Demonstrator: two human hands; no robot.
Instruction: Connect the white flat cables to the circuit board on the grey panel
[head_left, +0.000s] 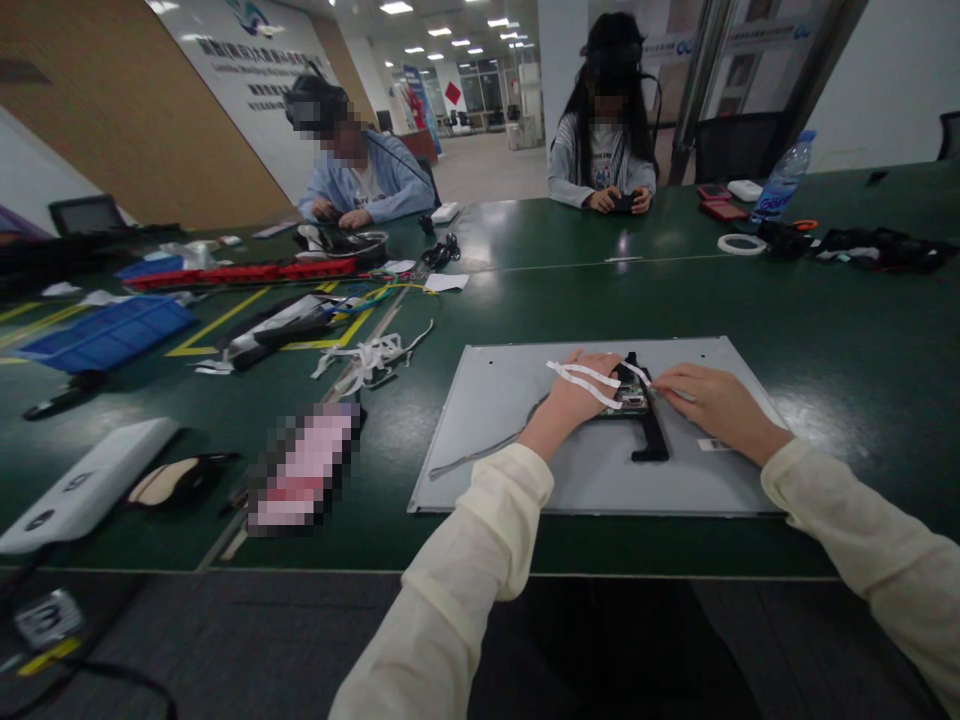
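Observation:
A grey-white panel lies on the table in front of me. On it is a small electronic device with a bare circuit board and a black bracket-like frame. My left hand is closed over the left side of this device; its fingertips are mostly hidden. Narrow white strips lie across the back of that hand. My right hand pinches the end of another thin white strip at the device's right side. A grey cord runs out under my left wrist.
Left of the panel lie a phone, a tangle of white strips, a mouse and a white box. A blue tray stands farther left. Two people sit across the table. A water bottle and tape roll stand back right.

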